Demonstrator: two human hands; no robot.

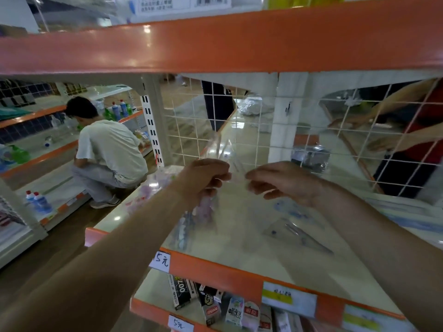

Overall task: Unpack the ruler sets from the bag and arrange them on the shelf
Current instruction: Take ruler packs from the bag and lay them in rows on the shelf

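Ruler sets [297,232] in clear packaging lie flat on the pale shelf [239,267]. One shows a transparent triangle towards the right, and a bluish pack lies just behind it. A pinkish pack [205,207] sits below the left hand, but blur and clear film hide whether it rests on the shelf or hangs inside the bag.

The bag [221,149], a see-through plastic one, is held up above the shelf between both hands. The left hand [206,176] has its grip curled round the film. The right hand [282,180] pinches the film's edge between thumb and fingers.

The task seems partly done, with a few sets out and loosely scattered rather than lined up. How many remain in the bag cannot be told.

A white wire grid [263,130] backs the shelf. A handwritten price tag [162,261] hangs on its orange front edge. Small boxes [215,305] fill the shelf below. To the left, a person [107,149] crouches in the aisle.
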